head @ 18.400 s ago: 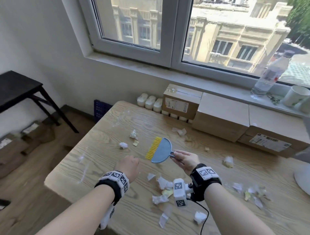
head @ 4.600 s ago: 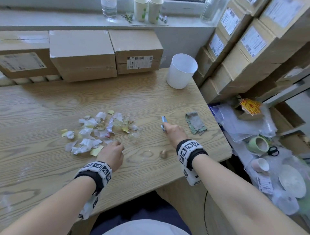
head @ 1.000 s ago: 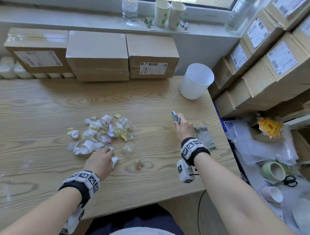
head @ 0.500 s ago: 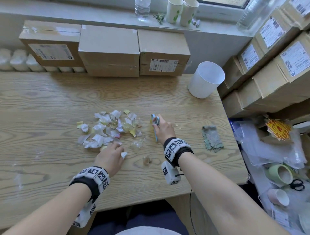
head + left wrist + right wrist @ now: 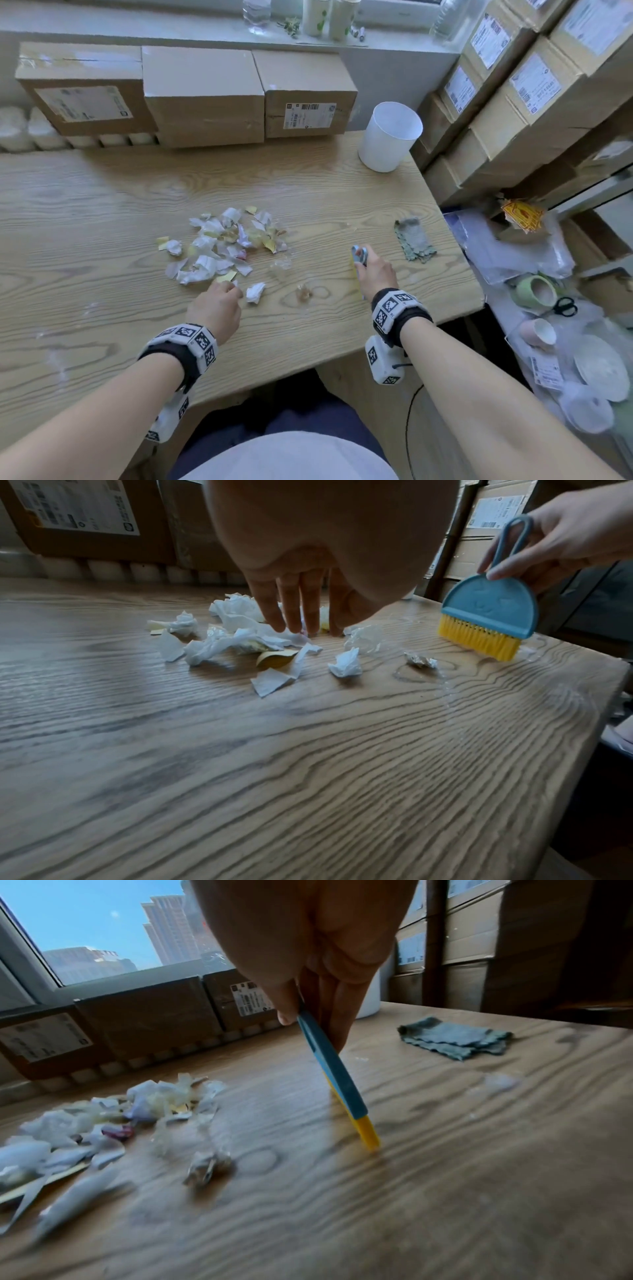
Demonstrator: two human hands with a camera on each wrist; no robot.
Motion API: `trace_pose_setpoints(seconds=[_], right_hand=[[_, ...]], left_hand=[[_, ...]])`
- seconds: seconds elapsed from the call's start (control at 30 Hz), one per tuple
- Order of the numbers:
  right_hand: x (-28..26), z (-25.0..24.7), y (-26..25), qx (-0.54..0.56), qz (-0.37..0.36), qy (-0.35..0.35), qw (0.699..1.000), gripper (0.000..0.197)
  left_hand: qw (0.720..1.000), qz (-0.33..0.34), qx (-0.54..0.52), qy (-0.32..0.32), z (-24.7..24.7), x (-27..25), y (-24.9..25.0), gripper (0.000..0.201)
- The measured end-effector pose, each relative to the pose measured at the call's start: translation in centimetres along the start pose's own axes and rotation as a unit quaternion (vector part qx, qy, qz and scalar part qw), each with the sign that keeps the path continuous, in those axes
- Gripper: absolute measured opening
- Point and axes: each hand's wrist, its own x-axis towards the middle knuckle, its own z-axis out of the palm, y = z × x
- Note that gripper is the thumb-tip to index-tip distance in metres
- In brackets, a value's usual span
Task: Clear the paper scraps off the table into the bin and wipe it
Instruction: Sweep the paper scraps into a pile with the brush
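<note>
Right of the scrap pile (image 5: 222, 245), my right hand (image 5: 375, 274) pinches the brush (image 5: 486, 615), bristles down for sweeping; left hand (image 5: 215, 308), fingers (image 5: 274, 612) straight, corrals the near edge.

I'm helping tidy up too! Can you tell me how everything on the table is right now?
paper scraps: piled on the table
brush: held upright, bristles on the table
right hand: grips the brush
left hand: open, fingertips at the pile
bin: upright
cloth: lying untouched
</note>
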Motion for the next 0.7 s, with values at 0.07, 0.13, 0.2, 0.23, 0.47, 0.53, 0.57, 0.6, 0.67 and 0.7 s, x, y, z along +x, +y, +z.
trace_pose_setpoints(seconds=[0.07, 0.13, 0.2, 0.23, 0.47, 0.53, 0.57, 0.6, 0.67, 0.7], right_hand=[[-1.2, 1.1, 0.2, 0.005, 0.014, 0.000, 1.000, 0.031], [-2.1, 2.4, -0.3, 0.012, 0.008, 0.004, 1.000, 0.036], [-2.8, 3.6, -1.3, 0.017, 0.000, 0.001, 1.000, 0.037], [-3.0, 4.2, -1.9, 0.018, -0.001, -0.004, 1.000, 0.037], [-3.4, 7.1, -7.8, 0.030, -0.043, -0.022, 0.998, 0.041], [-2.9, 7.6, -9.4, 0.027, -0.058, -0.023, 0.998, 0.031], [-2.6, 7.9, -10.1, 0.031, -0.067, -0.023, 0.997, 0.028], [-2.3, 8.0, -10.8, 0.038, -0.076, -0.024, 0.996, 0.025], [-1.7, 8.1, -11.8, 0.046, -0.088, -0.027, 0.995, 0.022], [-1.5, 8.1, -12.1, 0.044, -0.089, -0.028, 0.995, 0.022]], left_hand=[[1.000, 0.014, -0.004, 0.004, 0.2, -0.3, 0.1, 0.029], [1.000, 0.022, 0.002, 0.005, 0.4, -0.7, 0.1, 0.029], [1.000, 0.028, 0.004, 0.007, 0.7, -1.1, -0.1, 0.029], [0.999, 0.031, 0.001, 0.008, 0.8, -1.3, -0.3, 0.028], [0.999, 0.018, -0.020, 0.021, 0.9, -2.5, -2.3, 0.029], [0.999, 0.009, -0.029, 0.031, 0.9, -2.9, -3.2, 0.028], [0.999, 0.004, -0.037, 0.036, 0.9, -3.0, -3.6, 0.028], [0.998, -0.001, -0.045, 0.042, 1.0, -3.2, -4.1, 0.027], [0.997, -0.012, -0.059, 0.049, 1.1, -3.6, -4.9, 0.025], [0.997, -0.018, -0.060, 0.050, 1.0, -3.8, -5.2, 0.025]])
